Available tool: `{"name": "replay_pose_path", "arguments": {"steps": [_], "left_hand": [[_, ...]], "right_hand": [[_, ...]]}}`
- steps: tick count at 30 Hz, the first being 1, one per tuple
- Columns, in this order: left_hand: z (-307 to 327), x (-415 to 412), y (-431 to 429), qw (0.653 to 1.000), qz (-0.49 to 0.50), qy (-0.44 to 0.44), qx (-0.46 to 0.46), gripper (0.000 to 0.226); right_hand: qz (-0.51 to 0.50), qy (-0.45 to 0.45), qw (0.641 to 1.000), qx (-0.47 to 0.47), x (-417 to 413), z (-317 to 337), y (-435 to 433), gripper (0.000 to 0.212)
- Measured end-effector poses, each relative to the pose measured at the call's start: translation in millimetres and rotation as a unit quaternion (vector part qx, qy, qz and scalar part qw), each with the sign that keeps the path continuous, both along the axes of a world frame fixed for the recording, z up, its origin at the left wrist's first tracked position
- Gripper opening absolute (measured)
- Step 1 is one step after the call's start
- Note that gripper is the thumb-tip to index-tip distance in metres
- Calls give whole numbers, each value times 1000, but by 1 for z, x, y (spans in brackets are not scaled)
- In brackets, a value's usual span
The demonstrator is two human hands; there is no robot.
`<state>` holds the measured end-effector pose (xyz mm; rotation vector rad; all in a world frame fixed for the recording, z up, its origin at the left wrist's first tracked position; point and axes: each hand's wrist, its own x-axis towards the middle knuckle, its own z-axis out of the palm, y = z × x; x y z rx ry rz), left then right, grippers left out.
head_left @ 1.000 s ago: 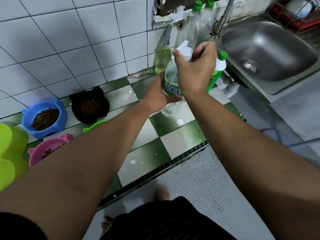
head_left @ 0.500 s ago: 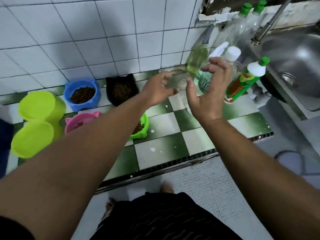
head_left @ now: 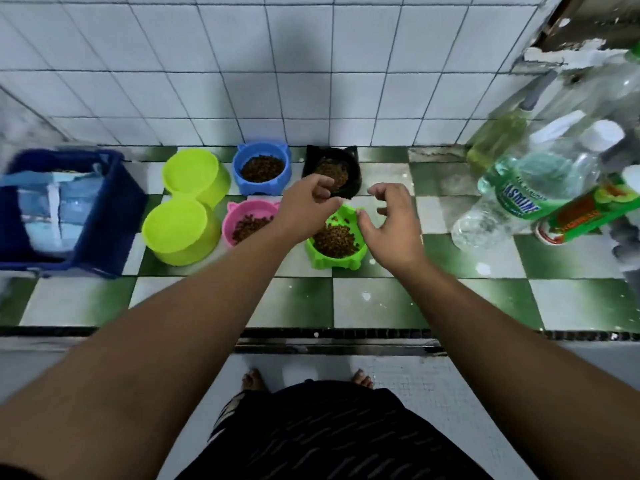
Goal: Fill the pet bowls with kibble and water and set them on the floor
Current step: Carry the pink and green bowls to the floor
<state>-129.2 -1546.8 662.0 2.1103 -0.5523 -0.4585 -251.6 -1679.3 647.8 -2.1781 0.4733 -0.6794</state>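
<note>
Right now both hands hover over the bowls on the green-and-white tiled ledge (head_left: pixel 374 303). The left hand (head_left: pixel 308 202) hangs over the near edge of the black bowl (head_left: pixel 354 171), fingers loosely curled with nothing in them. The right hand (head_left: pixel 391 226) is just right of the green bowl (head_left: pixel 332 263), fingers half bent in a loose claw and empty; its thumb comes close to the bowl's rim, though contact cannot be made out. Kibble lies in the green bowl, the black bowl, the blue bowl (head_left: pixel 261 189) by the wall and the pink bowl (head_left: pixel 242 206) in front of it. Left of those stand two lime bowls (head_left: pixel 176 230), one behind the other, and further left a dark blue crate (head_left: pixel 114 209). Off to the right, blurred, a clear water bottle (head_left: pixel 516 199) with a green label stands among other bottles
</note>
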Motion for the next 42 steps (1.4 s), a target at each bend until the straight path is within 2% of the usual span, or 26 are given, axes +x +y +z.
{"name": "replay_pose_path", "arguments": {"steps": [2,4,8,11,14,17,21,23,25,29,34,36,38,40,42], "left_hand": [[-5,-2,21,999,44,7,3,41],[-10,-5,42,994,107,-4,26,41],[-37,-9,87,966,216,-64,123,50],[-57,-15,112,944,275,-25,178,63],[-65,-13,120,933,305,29,187,61],[-69,-6,119,936,323,82,118,45],[-68,3,121,937,327,98,76,34],[-70,8,123,937,327,105,65,22],[-71,13,124,936,325,123,53,11],[-73,24,124,924,340,173,14,29],[-70,28,122,916,331,226,-26,63],[-73,32,125,917,320,234,-34,63],[-77,34,129,917,310,252,-27,54],[-75,30,135,929,284,237,1,42],[-70,23,140,937,257,237,3,41]], "right_hand": [[-18,48,998,43,7,-11,4,42],[-29,132,987,82,12,-23,2,56],[-51,364,928,65,18,-47,-1,72],[-59,420,902,77,18,-58,4,71],[-68,423,900,78,17,-62,7,60],[-97,419,898,98,18,-58,13,51],[-125,384,899,169,22,-57,25,51],[-130,353,905,198,24,-71,25,54],[-138,327,906,230,22,-67,31,47],[-147,288,906,272,18,-48,49,40],[-165,235,885,367,13,-31,66,50],[-173,222,875,395,9,-32,71,54],[-189,210,866,413,3,-33,75,57],[-201,194,855,436,-2,-33,80,63],[-209,178,845,460,-7,-32,83,68]]}}
